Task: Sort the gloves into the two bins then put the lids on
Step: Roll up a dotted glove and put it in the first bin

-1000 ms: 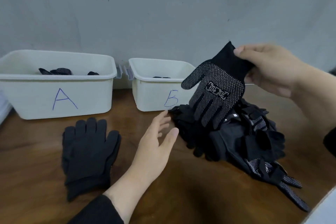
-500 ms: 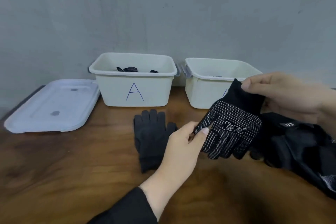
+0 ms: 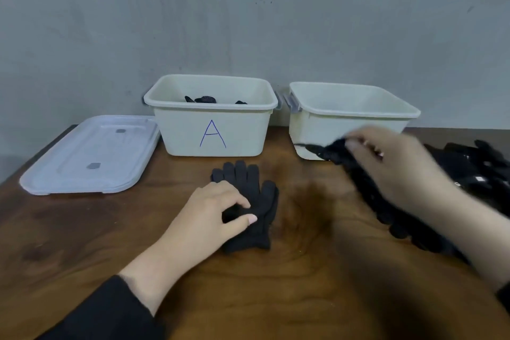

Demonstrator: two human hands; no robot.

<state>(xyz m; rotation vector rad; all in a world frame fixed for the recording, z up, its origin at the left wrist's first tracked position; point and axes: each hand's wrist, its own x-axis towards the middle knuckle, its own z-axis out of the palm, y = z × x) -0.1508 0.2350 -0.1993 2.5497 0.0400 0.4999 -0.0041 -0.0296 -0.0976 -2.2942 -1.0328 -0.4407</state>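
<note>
My left hand [image 3: 209, 212] pinches a plain black glove [image 3: 248, 201] lying mid-table before bin A [image 3: 212, 119]. My blurred right hand [image 3: 392, 168] grips a dark glove [image 3: 334, 150] by the right-hand bin [image 3: 350, 116], near the table's back edge.

My left hand [image 3: 212, 215] let go of the dotted glove [image 3: 339, 152] and dropped onto the plain dark glove [image 3: 249, 201] on the table, pinching it. My right hand [image 3: 397, 171] swung the dotted glove up toward the right bin [image 3: 356, 116], blurred.
</note>
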